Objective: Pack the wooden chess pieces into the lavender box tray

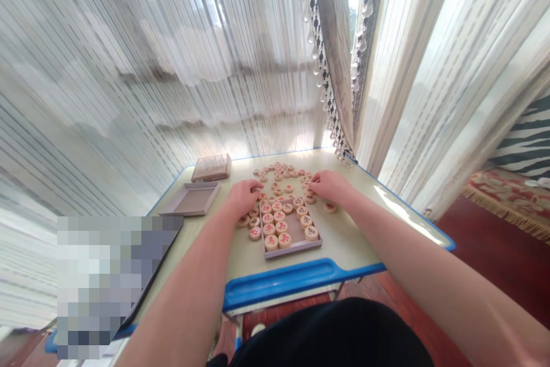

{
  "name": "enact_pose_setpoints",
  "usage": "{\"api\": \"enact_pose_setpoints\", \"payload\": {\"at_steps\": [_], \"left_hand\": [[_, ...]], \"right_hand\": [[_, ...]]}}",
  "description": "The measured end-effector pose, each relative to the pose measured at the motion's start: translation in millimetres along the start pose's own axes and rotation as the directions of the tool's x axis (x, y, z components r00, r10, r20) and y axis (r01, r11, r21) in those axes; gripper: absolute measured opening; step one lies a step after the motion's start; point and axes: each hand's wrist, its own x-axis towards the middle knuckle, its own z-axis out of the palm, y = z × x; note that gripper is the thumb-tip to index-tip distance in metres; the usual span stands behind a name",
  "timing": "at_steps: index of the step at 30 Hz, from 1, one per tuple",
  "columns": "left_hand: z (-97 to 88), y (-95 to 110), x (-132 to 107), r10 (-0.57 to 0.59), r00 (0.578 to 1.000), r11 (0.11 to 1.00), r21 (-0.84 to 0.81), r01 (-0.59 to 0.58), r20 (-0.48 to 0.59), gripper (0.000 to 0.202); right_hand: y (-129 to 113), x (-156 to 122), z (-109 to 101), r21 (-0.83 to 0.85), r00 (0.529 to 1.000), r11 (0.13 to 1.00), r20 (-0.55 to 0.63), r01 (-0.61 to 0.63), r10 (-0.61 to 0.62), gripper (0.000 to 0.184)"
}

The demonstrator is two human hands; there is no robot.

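Observation:
Round wooden chess pieces (283, 175) with red characters lie scattered over the far half of a small table (344, 235). A shallow grey tray (310, 246) in the middle holds several more pieces (275, 227) in rows. My left hand (244, 196) rests knuckles up at the tray's far left corner, fingers curled down onto loose pieces. My right hand (329, 185) lies at the tray's far right corner, its fingers bent and pressed onto pieces there. What either hand grips is hidden under the fingers.
An empty grey box lid (192, 198) and a patterned flat box (211, 167) sit at the table's left. The table has a blue rim (283, 281). Sheer curtains (172, 69) hang close behind; a beaded trim (326, 98) dangles near the far edge. A rug (507, 192) lies at right.

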Motion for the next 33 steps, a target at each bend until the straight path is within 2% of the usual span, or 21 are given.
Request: {"api": "enact_pose_setpoints", "payload": {"at_steps": [10, 15, 21, 23, 25, 28, 31, 33], "left_hand": [[2.4, -4, 0, 0.07, 0.996, 0.995, 0.073, -0.066, -0.059, 0.031], [2.1, -2, -2, 0.052, 0.997, 0.995, 0.091, -0.046, -0.064, 0.032], [3.6, -2, -1, 0.061, 0.997, 0.995, 0.085, -0.057, -0.04, 0.033], [2.8, 0, -2, 0.077, 0.996, 0.995, 0.068, -0.073, -0.048, 0.033], [1.4, 3, -4, 0.126, 0.989, 0.992, 0.036, -0.123, -0.076, 0.033], [0.2, 7, -8, 0.203, 0.97, 0.979, -0.007, -0.206, -0.131, 0.033], [1.1, 7, -8, 0.228, 0.963, 0.973, -0.008, -0.232, -0.145, 0.032], [2.1, 6, -8, 0.227, 0.964, 0.974, 0.005, -0.228, -0.135, 0.032]], "right_hand": [[-3, -6, -17, 0.103, 0.998, 0.995, 0.065, 0.001, -0.008, 0.027], [-2, -9, -18, 0.063, 0.994, 0.997, 0.089, 0.05, -0.056, 0.035], [-4, -15, -22, -0.005, 0.987, 0.993, 0.108, 0.117, -0.116, 0.035], [-6, -22, -28, -0.048, 0.97, 0.981, 0.165, 0.189, -0.178, 0.032], [-6, -30, -34, -0.075, 0.935, 0.965, 0.274, 0.253, -0.224, 0.029], [-3, -40, -42, -0.098, 0.887, 0.956, 0.409, 0.277, -0.215, 0.03], [2, -44, -45, -0.106, 0.866, 0.949, 0.448, 0.298, -0.222, 0.038], [5, -45, -45, -0.124, 0.87, 0.945, 0.44, 0.302, -0.221, 0.041]]}}
